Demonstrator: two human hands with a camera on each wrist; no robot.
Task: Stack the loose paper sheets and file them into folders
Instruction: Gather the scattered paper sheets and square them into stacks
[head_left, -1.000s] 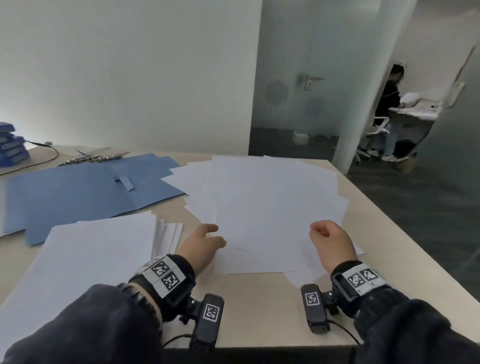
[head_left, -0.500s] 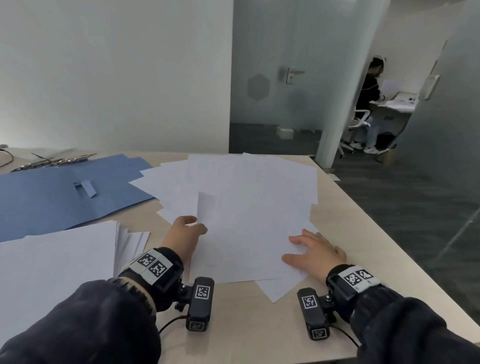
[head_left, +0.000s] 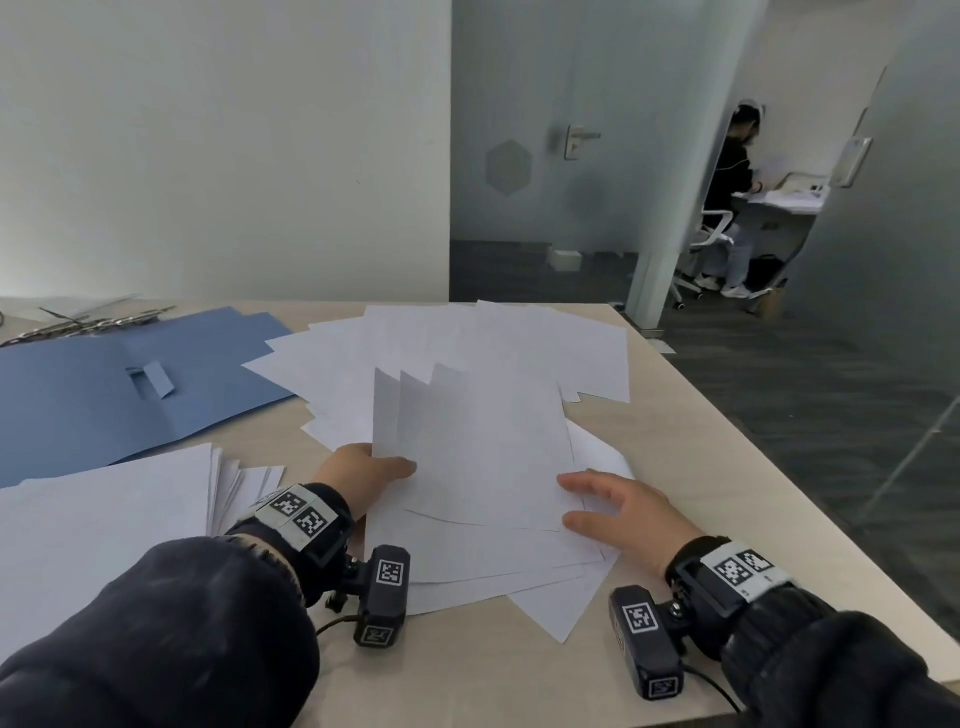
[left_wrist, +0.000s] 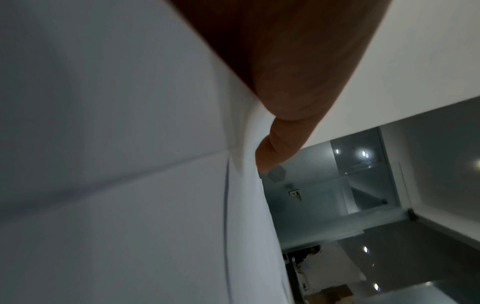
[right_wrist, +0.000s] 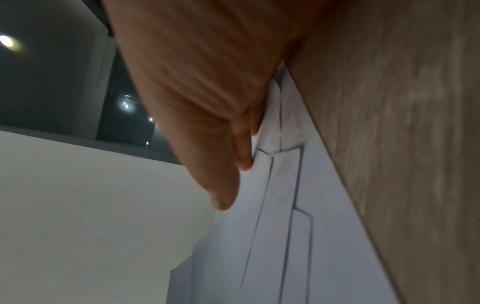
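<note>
1. Several lifted sheets (head_left: 467, 441) stand raised off the loose paper spread (head_left: 467, 338), their left edges fanned upward and their near ends resting on the pile by the table's (head_left: 727, 493) near edge.
2. I have my left hand (head_left: 363, 478) curled on the lifted sheets' left edge, thumb on top; the left wrist view shows the thumb against paper.
3. I have my right hand (head_left: 618, 512) flat, fingers straight and spread, pressing on the sheets' right side; nothing is pinched there.
4. The sheets' long axis runs away from me toward the far edge. The bundle lies between both hands, so I judge the next move is squaring them by closing in from both long sides.
5. A gathered paper stack (head_left: 104, 519) lies toward the near left corner, on the left hand's side, so that hand looks better placed to carry them over.
6. An open blue folder (head_left: 130, 395) lies beyond that stack, toward the far left corner.
</note>
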